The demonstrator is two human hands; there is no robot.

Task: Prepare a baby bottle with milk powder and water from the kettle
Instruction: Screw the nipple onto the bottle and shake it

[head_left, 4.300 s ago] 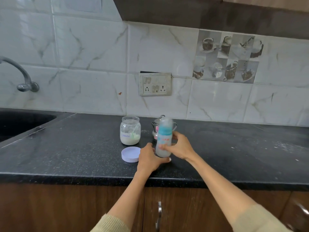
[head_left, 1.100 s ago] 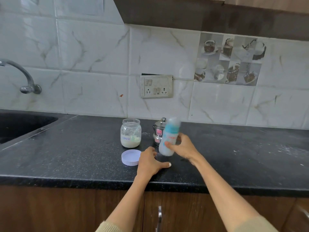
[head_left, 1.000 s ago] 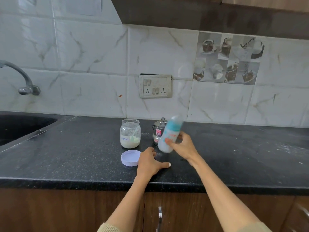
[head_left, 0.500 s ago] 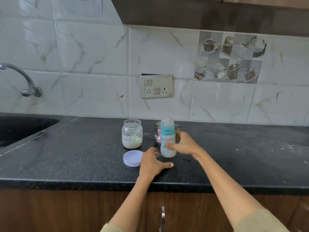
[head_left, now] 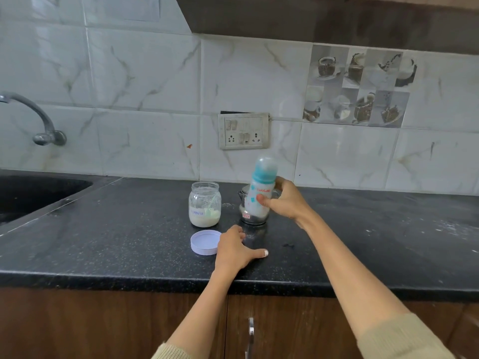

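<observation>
A translucent baby bottle with a teal collar and a clear domed cap (head_left: pixel 260 188) is held clear of the black speckled stone countertop (head_left: pixel 129 229) by the right hand (head_left: pixel 285 202), whose thumb and fingers are wrapped round its lower body. The bottle is tilted slightly, its cap leaning to the right, and its outline is softened by blur. Directly behind and below it, a small shiny steel kettle with a red label (head_left: pixel 252 216) stands on the countertop, largely hidden by the bottle and the hand.

The left hand (head_left: pixel 234 251) is laid flat on the countertop near its front edge, fingers relaxed and the thumb stretched out to the right, nothing being gripped. Just beside its knuckles a round pale lilac plastic lid (head_left: pixel 204 242) lies flat. Behind the lid, an open clear glass jar of white milk powder (head_left: pixel 204 208) stands upright, to the left of the kettle and apart from it.

A curved metal tap (head_left: pixel 39 120) is fixed to the tiled wall above a dark sink (head_left: pixel 39 193) at the left.
</observation>
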